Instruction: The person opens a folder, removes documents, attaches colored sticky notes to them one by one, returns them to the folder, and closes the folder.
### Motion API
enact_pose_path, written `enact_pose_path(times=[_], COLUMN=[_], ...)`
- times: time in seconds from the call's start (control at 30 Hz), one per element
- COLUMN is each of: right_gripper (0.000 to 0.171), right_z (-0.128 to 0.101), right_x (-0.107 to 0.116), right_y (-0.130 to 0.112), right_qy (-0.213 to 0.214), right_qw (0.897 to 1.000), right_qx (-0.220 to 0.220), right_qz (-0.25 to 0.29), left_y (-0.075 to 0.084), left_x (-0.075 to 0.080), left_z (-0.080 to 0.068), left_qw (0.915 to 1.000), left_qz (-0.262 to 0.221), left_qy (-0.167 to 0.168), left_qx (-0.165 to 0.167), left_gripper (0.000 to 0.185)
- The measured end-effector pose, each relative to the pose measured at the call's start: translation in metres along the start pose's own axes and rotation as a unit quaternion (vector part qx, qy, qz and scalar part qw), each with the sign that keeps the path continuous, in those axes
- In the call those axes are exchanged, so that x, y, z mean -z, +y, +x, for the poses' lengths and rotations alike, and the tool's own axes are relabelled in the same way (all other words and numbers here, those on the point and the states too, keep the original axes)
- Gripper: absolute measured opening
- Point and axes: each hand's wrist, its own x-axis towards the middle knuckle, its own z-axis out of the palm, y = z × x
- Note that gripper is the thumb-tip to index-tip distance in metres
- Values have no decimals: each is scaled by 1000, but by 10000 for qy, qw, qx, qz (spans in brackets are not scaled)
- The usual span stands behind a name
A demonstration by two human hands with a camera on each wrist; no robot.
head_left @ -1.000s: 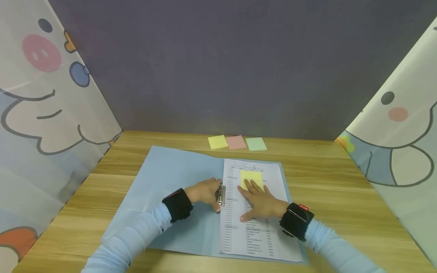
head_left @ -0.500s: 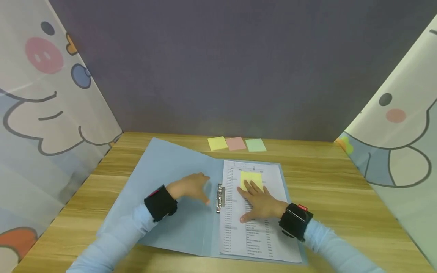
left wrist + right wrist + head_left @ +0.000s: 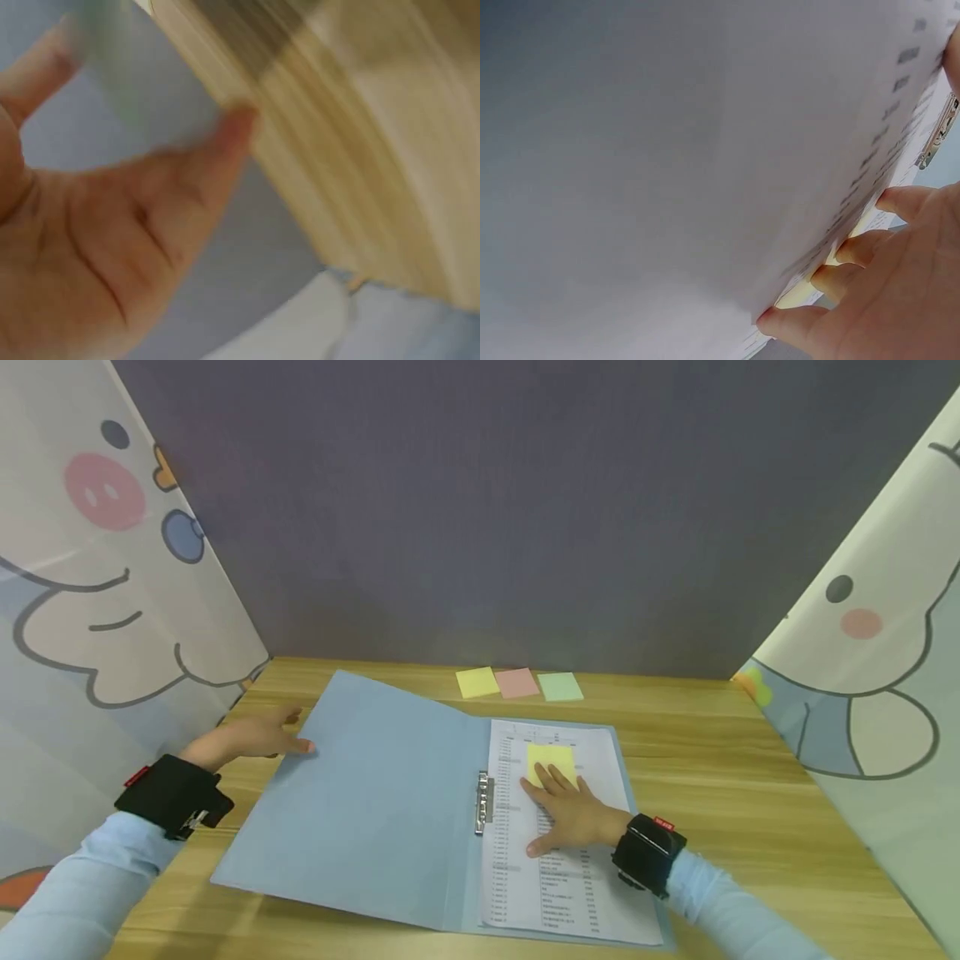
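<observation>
A person in pale blue sleeves works over an open blue folder (image 3: 375, 793) lying on a wooden table (image 3: 712, 760). The right hand (image 3: 573, 814) lies flat, fingers straight and spread, on the printed sheet (image 3: 570, 877) that fills the folder's right half; its fingertips (image 3: 546, 774) rest on the near edge of a yellow sticky note (image 3: 551, 758) stuck to the upper part of the page. It grasps nothing, only presses down. The right wrist view shows the same fingers laid along the paper, with the metal clip (image 3: 939, 131) at the far right of the frame.

The left hand (image 3: 251, 739) is at the folder's far left edge, where the cover (image 3: 352, 735) stands slightly lifted off the table. Its fingers are extended towards that edge, relaxed and unclenched; whether they touch the cover cannot be told from the head view, and the left wrist view is blurred, showing only an open palm (image 3: 97, 255) against blue and wood.

The metal clip (image 3: 482, 802) sits along the spine, just left of the sheet. Three sticky-note pads, yellow (image 3: 476, 682), pink (image 3: 517, 682) and green (image 3: 559, 686), lie side by side at the far edge of the table, beyond the folder. Cartoon-printed curtains (image 3: 90, 593) hang at left and right.
</observation>
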Motion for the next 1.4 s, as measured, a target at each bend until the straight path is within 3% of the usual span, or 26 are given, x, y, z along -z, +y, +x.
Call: enact_pose_path(times=[0.13, 0.23, 0.47, 0.53, 0.67, 0.77, 0.87, 0.93, 1.0, 1.13, 1.4], right_gripper=[102, 103, 102, 100, 89, 83, 80, 74, 67, 56, 52], right_z=[0, 0, 2, 2, 1, -7, -18, -27, -35, -46, -46], right_x=[0, -1, 1, 4, 18, 35, 50, 55, 56, 52, 50], right_y=[0, 0, -1, 2, 15, 33, 57, 74, 90, 113, 124], right_qy=[-10, -17, -96, -161, -99, 273, 751, 974, 1064, 807, 525], right_qw=[10000, 10000, 9999, 9997, 9965, 9829, 9555, 9275, 9005, 8423, 7355], right_qx=[-6, 22, 112, 194, 330, 127, -443, -777, -791, -738, -1087], right_qz=[5, -12, -38, 60, 763, 1819, 2819, 3525, 4142, 5279, 6667], left_y=[-14, -19, -21, -21, -20, -18, -16, -16, -18, -22, -25], left_x=[5, 5, 4, 5, 5, 6, 7, 8, 7, 5, 0], left_z=[-3, -3, -5, -5, -5, -3, -1, -1, 0, 0, 1], left_qw=[9948, 9911, 9913, 9913, 9869, 9820, 9789, 9771, 9765, 9771, 9793], left_qz=[-917, -1226, -1250, -1252, -1471, -1670, -1805, -1888, -1900, -1841, -1727], left_qy=[-405, -410, -182, -184, -274, -383, -468, -513, -525, -492, -310], left_qx=[-189, -324, -365, -356, -595, -795, -831, -839, -872, -945, -1011], left_gripper=[84, 80, 80, 70, 50, 51, 55, 57, 55, 53, 34])
